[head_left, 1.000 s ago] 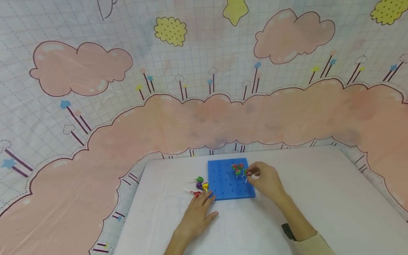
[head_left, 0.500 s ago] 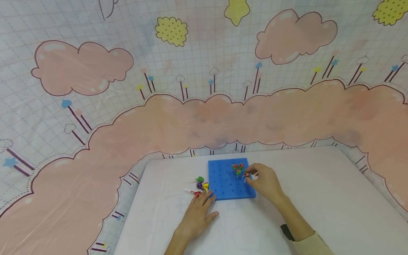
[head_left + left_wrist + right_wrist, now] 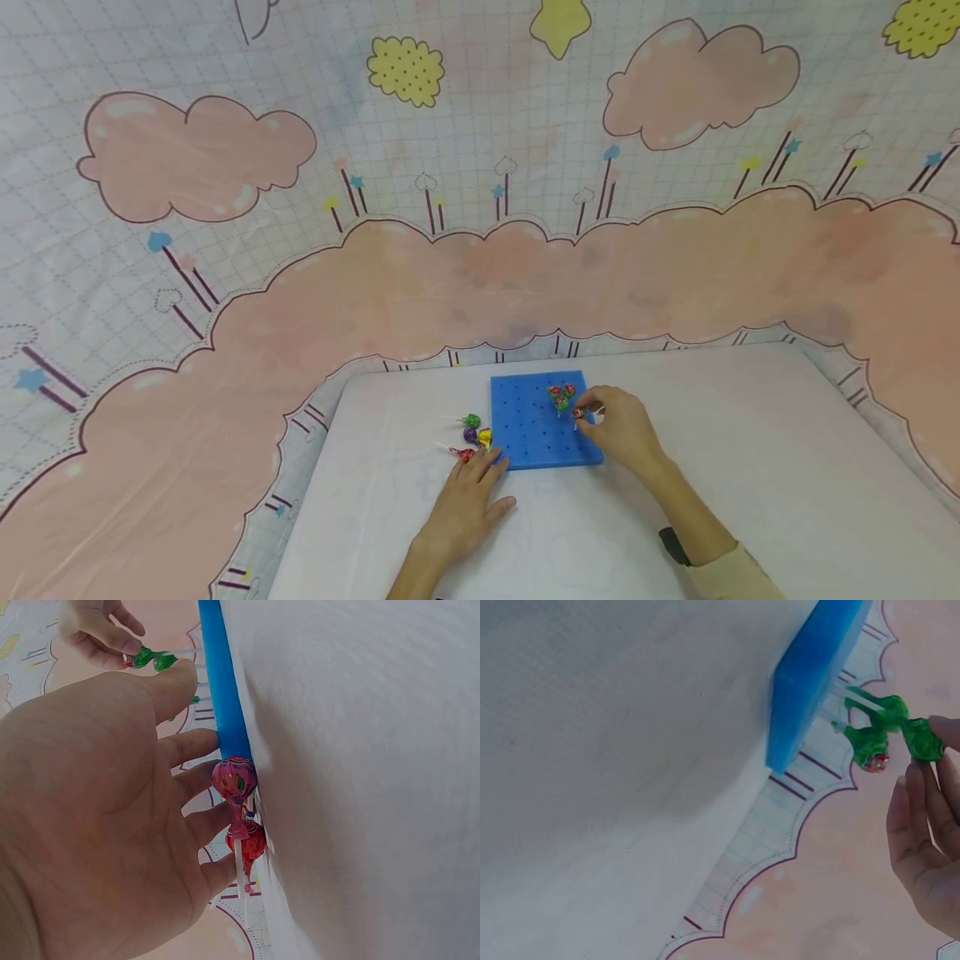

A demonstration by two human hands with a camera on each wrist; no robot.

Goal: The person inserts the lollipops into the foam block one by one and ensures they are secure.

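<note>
My right hand (image 3: 622,425) pinches a green-and-red wrapped lollipop (image 3: 578,412) over the right part of a blue board (image 3: 525,429) dotted with small holes. The held lollipop's stick points down at the board; whether its tip is in a hole I cannot tell. Close by, three similar lollipops (image 3: 561,402) stand upright in the board. In the right wrist view, thumb and fingers meet on the green wrapper (image 3: 924,741). My left hand (image 3: 467,504) lies with straight fingers at the board's front left corner, its fingertips beside a red lollipop (image 3: 466,456).
Left of the board lie loose lollipops: a green one (image 3: 471,421), a purple one (image 3: 470,435) and a yellow one (image 3: 484,436). All rest on a white table (image 3: 390,500). Behind it hangs a cloud-patterned cloth (image 3: 480,283).
My right hand has shifted slightly left and down, bringing the pinched lollipop a little lower over the board. The left hand and the loose lollipops stay in place.
</note>
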